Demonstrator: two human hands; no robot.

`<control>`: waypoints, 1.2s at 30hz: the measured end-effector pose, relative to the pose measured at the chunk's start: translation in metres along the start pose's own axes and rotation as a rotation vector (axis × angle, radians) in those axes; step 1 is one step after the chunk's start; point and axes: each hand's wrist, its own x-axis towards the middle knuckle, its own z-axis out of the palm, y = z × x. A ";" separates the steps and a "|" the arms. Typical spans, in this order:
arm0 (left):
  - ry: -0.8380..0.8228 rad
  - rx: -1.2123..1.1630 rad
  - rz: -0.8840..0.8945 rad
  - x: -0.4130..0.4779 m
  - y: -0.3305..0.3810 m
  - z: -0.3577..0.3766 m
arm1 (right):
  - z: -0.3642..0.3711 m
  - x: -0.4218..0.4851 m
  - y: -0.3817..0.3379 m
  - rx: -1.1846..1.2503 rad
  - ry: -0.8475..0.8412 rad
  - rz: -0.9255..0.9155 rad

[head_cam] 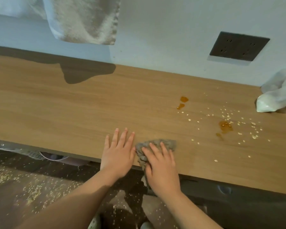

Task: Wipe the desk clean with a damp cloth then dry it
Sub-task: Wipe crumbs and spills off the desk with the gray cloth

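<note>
A long wooden desk [73, 104] runs along a pale wall. My right hand [161, 167] presses a crumpled grey cloth [165, 143] against the desk's front edge; part of the cloth hangs over the edge. My left hand [118, 154] lies flat on the wood just left of the cloth, fingers spread, holding nothing. To the right are amber sticky spills [184, 99] [225, 127] and several scattered oat flakes [253, 126].
A white towel [84, 20] hangs from above at the back left. A dark socket plate [238, 46] sits on the wall. A white plastic bag [277, 96] lies at the desk's right end. Flakes litter the dark floor [23, 187]; a basket [31, 153] sits under the desk.
</note>
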 end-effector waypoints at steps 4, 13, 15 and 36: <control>-0.024 -0.004 -0.005 0.000 -0.003 0.000 | -0.013 0.006 0.029 -0.010 -0.100 -0.118; 0.087 -0.045 0.062 0.014 -0.010 0.000 | -0.011 0.012 0.014 -0.053 -0.074 0.026; 0.087 -0.058 0.106 0.029 -0.019 -0.002 | -0.016 0.028 0.019 -0.100 -0.147 -0.123; 0.106 -0.009 -0.039 0.114 -0.059 -0.019 | 0.000 0.187 0.035 -0.124 0.018 0.249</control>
